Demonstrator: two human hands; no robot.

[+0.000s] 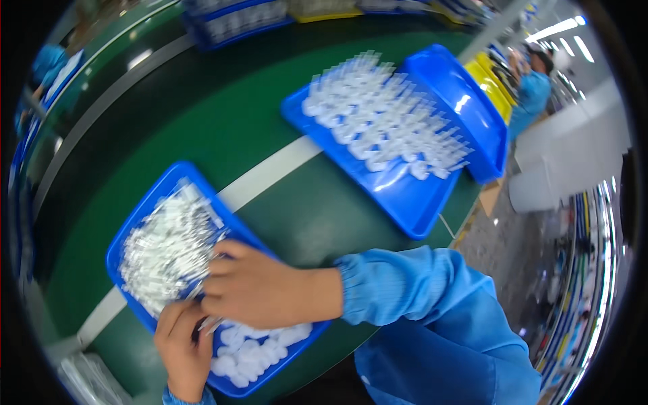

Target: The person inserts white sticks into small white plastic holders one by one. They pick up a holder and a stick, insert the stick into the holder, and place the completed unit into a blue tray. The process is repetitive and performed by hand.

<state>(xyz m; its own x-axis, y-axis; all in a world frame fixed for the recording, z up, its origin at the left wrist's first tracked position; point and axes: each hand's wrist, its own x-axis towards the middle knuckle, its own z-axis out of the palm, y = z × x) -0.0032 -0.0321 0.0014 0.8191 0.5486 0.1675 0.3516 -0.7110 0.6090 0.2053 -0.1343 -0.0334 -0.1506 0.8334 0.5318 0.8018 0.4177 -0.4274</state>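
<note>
Here both hands, left hand [183,344] and right hand [260,287], pinch small clear pieces [169,246] over the near blue tray [138,216]; crowded pieces could spill onto the table [229,128].

A shallow blue tray [145,206] lies tilted across the green worktop [223,128], heaped with small clear-wrapped white pieces [165,246]. Loose white rounded pieces [260,347] fill its near end. Both hands rest in the pile.

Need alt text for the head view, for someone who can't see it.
Both hands, left hand and right hand, work in a near blue tray of small white parts on a green table. A second blue tray of white pieces lies beyond.
</note>
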